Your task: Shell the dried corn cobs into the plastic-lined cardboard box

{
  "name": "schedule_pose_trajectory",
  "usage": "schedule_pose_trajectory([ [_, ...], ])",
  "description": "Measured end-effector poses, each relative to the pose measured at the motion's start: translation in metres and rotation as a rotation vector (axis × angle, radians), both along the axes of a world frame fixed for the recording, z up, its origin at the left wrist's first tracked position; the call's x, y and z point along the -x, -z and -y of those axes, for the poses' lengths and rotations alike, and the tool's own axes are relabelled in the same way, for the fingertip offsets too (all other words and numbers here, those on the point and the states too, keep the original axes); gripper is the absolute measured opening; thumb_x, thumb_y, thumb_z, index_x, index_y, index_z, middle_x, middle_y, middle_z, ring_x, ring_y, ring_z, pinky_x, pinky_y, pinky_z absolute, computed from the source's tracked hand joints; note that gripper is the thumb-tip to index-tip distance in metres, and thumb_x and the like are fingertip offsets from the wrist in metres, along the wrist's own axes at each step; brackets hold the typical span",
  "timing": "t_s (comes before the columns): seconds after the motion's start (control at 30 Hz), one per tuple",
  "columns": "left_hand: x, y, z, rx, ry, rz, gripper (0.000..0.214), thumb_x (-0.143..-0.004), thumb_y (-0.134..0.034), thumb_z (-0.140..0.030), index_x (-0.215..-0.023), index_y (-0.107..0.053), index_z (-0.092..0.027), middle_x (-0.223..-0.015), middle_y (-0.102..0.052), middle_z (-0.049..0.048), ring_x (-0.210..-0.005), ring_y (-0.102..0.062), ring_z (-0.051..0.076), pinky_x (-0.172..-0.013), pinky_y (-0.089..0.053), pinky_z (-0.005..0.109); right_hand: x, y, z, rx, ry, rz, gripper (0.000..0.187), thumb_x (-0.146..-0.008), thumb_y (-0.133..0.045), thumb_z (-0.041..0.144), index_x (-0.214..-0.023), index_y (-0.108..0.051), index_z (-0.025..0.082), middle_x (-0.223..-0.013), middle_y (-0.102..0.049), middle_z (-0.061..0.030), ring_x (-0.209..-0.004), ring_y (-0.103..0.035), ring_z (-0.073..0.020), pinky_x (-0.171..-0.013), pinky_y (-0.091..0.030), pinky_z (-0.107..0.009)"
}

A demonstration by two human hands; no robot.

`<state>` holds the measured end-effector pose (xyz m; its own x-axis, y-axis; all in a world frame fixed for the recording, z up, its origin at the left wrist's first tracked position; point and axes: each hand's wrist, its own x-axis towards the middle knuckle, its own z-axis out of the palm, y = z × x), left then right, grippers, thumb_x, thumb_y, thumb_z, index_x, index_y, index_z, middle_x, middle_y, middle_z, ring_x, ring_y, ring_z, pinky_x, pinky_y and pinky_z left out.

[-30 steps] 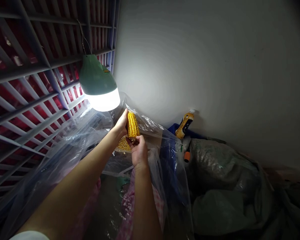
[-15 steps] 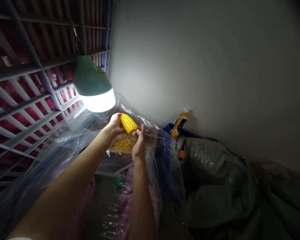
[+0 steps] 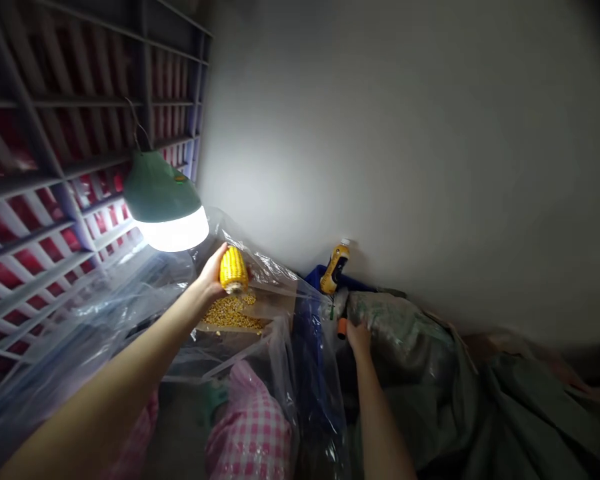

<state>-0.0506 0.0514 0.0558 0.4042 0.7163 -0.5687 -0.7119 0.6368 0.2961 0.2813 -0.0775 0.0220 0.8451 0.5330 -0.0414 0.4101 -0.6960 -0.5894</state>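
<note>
My left hand is closed around a yellow ear of corn, its cut end turned toward me. The cob hangs above loose corn kernels lying in a cardboard-coloured box lined with clear plastic. My right hand is off to the right, up against an orange cylinder-shaped handle with a dark end. Its fingers are mostly hidden and dim, so their grip on the handle is unclear.
A glowing green lamp hangs from a slatted plastic crate at left. Clear plastic sheeting drapes around the box. A yellow bottle leans by the wall near a blue bin. Stuffed sacks lie at right.
My right hand has left the corn and moved right to the orange handle. My left hand still holds the cob, now tilted more upright. The view has shifted slightly right and up.
</note>
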Motion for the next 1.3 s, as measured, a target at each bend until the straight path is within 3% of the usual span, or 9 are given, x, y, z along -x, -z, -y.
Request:
schedule_pose_trajectory([
  [0.13, -0.005, 0.003, 0.002, 0.036, 0.009, 0.046, 0.03, -0.082, -0.04, -0.047, -0.081, -0.05, -0.018, -0.064, -0.057, 0.006, -0.054, -0.06, 0.021, -0.05, -0.051, 0.039, -0.013, 0.03, -0.009, 0.072, 0.042, -0.14, 0.033, -0.064, -0.054, 0.033, -0.085, -0.059, 0.008, -0.094, -0.059, -0.0232, -0.108, -0.05, -0.0364, -0.086, -0.037, -0.044],
  [0.27, -0.006, 0.005, 0.0, 0.012, -0.015, 0.075, 0.022, -0.082, -0.042, -0.035, -0.079, -0.052, -0.016, -0.062, -0.057, 0.0062, -0.055, -0.061, 0.02, -0.048, -0.051, 0.034, -0.022, 0.032, -0.013, 0.04, 0.019, -0.29, 0.012, -0.062, -0.055, 0.03, -0.058, -0.053, 0.019, -0.068, -0.058, -0.0117, -0.091, -0.058, -0.0316, -0.073, -0.042, -0.04],
  [0.5, -0.004, 0.004, -0.002, -0.035, 0.007, 0.123, 0.037, -0.084, -0.034, -0.049, -0.082, -0.052, -0.016, -0.065, -0.059, 0.0067, -0.055, -0.061, 0.02, -0.049, -0.051, 0.036, -0.015, -0.033, 0.028, -0.266, -0.134, -0.667, 0.023, -0.071, -0.041, 0.036, -0.068, -0.057, 0.019, -0.063, -0.05, -0.002, -0.049, -0.046, -0.0108, -0.047, -0.042, -0.025],
  [0.6, -0.007, 0.003, 0.001, -0.049, 0.039, 0.102, 0.039, -0.083, -0.035, -0.051, -0.082, -0.053, -0.016, -0.065, -0.059, 0.0077, -0.054, -0.061, 0.021, -0.049, -0.052, 0.037, 0.026, -0.067, 0.063, -0.523, -0.174, -1.03, 0.016, -0.061, -0.051, 0.03, -0.071, -0.056, 0.019, -0.067, -0.05, -0.0015, -0.05, -0.047, -0.0098, -0.045, -0.042, -0.023],
  [0.7, -0.012, 0.001, 0.006, -0.092, 0.054, 0.075, 0.033, -0.081, -0.043, -0.047, -0.079, -0.052, -0.016, -0.061, -0.058, 0.0057, -0.051, -0.061, 0.02, -0.048, -0.051, 0.036, 0.091, -0.08, 0.095, -0.513, -0.241, -1.117, 0.025, -0.057, -0.056, 0.033, -0.079, -0.054, 0.021, -0.062, -0.05, 0.0013, -0.042, -0.042, -0.0082, -0.037, -0.035, -0.021],
  [0.83, -0.017, 0.001, 0.014, -0.131, 0.052, 0.045, 0.026, -0.078, -0.052, -0.041, -0.072, -0.049, -0.016, -0.053, -0.054, 0.0023, -0.045, -0.058, 0.017, -0.045, -0.05, 0.031, 0.175, -0.062, 0.122, -0.287, -0.204, -0.956, 0.048, -0.056, -0.061, 0.059, -0.087, -0.052, 0.022, -0.054, -0.051, 0.0034, -0.034, -0.039, -0.0093, -0.032, -0.029, -0.022],
  [0.93, -0.018, 0.003, 0.022, -0.139, 0.072, 0.01, 0.029, -0.076, -0.053, -0.045, -0.072, -0.049, -0.017, -0.052, -0.053, 0.0015, -0.044, -0.057, 0.018, -0.046, -0.05, 0.034, 0.213, -0.046, 0.131, -0.24, -0.336, -0.734, 0.046, -0.061, -0.056, 0.062, -0.078, -0.057, 0.02, -0.046, -0.046, 0.0037, -0.038, -0.042, -0.0112, -0.039, -0.034, -0.024],
  [1.07, -0.018, 0.004, 0.029, -0.163, 0.13, -0.001, 0.034, -0.076, -0.05, -0.051, -0.076, -0.05, -0.017, -0.058, -0.057, 0.0039, -0.05, -0.061, 0.021, -0.05, -0.051, 0.039, 0.234, -0.04, 0.133, -0.184, -0.48, -0.526, 0.044, -0.072, -0.043, 0.061, -0.067, -0.057, 0.019, -0.053, -0.052, -0.0009, -0.049, -0.048, -0.0135, -0.048, -0.037, -0.025],
  [1.3, -0.017, 0.004, 0.028, -0.163, 0.166, 0.046, 0.036, -0.076, -0.049, -0.051, -0.074, -0.051, -0.016, -0.057, -0.057, 0.0059, -0.05, -0.06, 0.02, -0.046, -0.05, 0.034, 0.242, -0.035, 0.131, -0.107, -0.513, -0.29, 0.035, -0.079, -0.039, 0.05, -0.065, -0.054, 0.022, -0.06, -0.057, -0.0036, -0.059, -0.052, -0.0188, -0.055, -0.033, -0.027],
])
